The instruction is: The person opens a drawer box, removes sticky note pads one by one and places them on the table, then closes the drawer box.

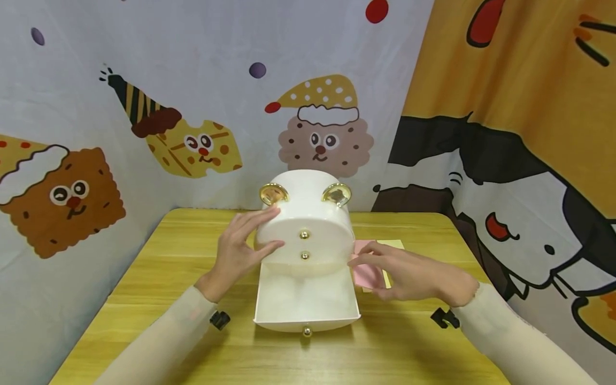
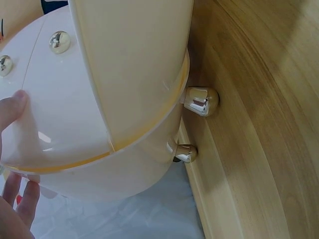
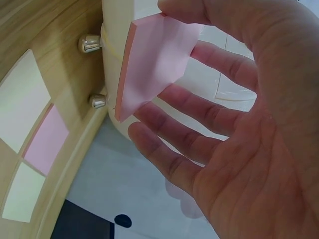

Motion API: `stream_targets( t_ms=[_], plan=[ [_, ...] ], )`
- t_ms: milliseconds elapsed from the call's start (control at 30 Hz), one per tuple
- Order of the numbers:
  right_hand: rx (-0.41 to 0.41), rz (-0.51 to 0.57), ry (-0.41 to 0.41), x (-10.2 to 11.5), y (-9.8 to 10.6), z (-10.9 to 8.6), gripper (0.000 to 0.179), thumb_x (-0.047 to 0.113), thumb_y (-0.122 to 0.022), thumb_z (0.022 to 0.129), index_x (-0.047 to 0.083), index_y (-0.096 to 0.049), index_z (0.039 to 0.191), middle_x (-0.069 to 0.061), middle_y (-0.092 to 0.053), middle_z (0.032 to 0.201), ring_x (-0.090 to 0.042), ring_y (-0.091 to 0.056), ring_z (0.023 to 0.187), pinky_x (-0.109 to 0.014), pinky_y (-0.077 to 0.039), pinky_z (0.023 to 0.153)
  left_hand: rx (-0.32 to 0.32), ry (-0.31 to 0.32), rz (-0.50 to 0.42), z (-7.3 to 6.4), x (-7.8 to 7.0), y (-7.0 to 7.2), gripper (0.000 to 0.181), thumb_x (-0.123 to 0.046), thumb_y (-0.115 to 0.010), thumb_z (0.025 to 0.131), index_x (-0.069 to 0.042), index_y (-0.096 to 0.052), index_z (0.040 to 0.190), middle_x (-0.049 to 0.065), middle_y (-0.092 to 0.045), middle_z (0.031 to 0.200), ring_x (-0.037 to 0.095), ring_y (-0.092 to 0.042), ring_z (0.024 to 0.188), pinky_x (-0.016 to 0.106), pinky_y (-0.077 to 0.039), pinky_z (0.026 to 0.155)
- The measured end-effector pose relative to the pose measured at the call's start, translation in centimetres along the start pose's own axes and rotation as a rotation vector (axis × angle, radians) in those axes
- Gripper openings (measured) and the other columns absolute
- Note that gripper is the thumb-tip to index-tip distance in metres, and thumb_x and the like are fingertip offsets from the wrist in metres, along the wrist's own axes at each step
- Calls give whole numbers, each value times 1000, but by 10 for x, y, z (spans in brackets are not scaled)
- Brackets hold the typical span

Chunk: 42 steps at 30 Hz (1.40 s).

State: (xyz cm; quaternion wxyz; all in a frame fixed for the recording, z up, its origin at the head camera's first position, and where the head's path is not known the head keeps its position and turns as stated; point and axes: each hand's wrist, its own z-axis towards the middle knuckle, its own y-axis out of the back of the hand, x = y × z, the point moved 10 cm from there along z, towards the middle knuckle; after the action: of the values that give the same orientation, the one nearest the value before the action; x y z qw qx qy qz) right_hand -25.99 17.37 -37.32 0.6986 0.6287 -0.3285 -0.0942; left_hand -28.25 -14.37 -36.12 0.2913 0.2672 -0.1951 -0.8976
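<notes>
A white storage box (image 1: pixel 300 238) with round gold ears and gold knobs stands on the table; its bottom drawer (image 1: pixel 305 299) is pulled out toward me. My left hand (image 1: pixel 238 246) rests on the box's left side, fingers fairly straight, the thumb against the front face. In the left wrist view the thumb (image 2: pixel 15 105) touches the white front, with two fingertips beside the shell. My right hand (image 1: pixel 409 270) is at the box's right side. It pinches a pink sticky-note pad (image 3: pixel 154 59) between thumb and fingers, seen plainly in the right wrist view.
On the wooden table (image 1: pixel 192 235), right of the box, lie a larger pale pad (image 3: pixel 25 97), another pink pad (image 3: pixel 47 139) and a smaller pale yellow pad (image 3: pixel 22 191). A printed cartoon curtain (image 1: pixel 216 43) hangs behind the table and along its sides.
</notes>
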Motion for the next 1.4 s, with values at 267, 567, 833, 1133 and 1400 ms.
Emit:
stream_targets(
  t_ms=[267, 567, 833, 1133, 1400],
  plan=[
    [8, 49, -34, -10, -3, -8, 73, 8, -92, 94, 25, -68, 161, 0, -66, 144, 0, -64, 91, -24, -60, 85, -15, -16, -19, 2, -3, 0, 77, -25, -111, 79, -18, -79, 149, 5, -81, 152, 30, -78, 130, 34, -61, 107],
    [-16, 57, -45, -20, -4, -16, 72, 6, -93, 92, 23, -70, 159, -2, -67, 146, -1, -65, 89, -25, -61, 87, -23, -36, -20, 2, -7, -1, 78, -24, -111, 77, -17, -79, 148, 5, -81, 152, 30, -78, 130, 32, -61, 108],
    [-20, 41, -78, -33, -9, -19, 74, 9, -94, 92, 28, -69, 159, -1, -67, 153, -3, -65, 91, -28, -60, 90, -26, -41, -30, 0, -8, 0, 78, -22, -111, 77, -16, -80, 148, 6, -81, 151, 31, -79, 129, 30, -58, 108],
    [-46, -10, -93, -45, -8, -20, 80, 8, -97, 87, 27, -69, 159, 0, -69, 155, -12, -67, 116, -43, -65, 105, -27, -35, -18, 1, -6, 1, 78, -24, -111, 77, -16, -79, 148, 6, -81, 152, 31, -79, 129, 31, -59, 106],
    [-54, -5, -109, -59, -10, -21, 81, 5, -99, 83, 22, -70, 157, -1, -70, 154, -22, -70, 134, -54, -66, 111, -27, -29, -17, 1, -4, 2, 78, -24, -111, 78, -17, -79, 149, 5, -81, 153, 31, -78, 131, 33, -59, 107]
  ],
)
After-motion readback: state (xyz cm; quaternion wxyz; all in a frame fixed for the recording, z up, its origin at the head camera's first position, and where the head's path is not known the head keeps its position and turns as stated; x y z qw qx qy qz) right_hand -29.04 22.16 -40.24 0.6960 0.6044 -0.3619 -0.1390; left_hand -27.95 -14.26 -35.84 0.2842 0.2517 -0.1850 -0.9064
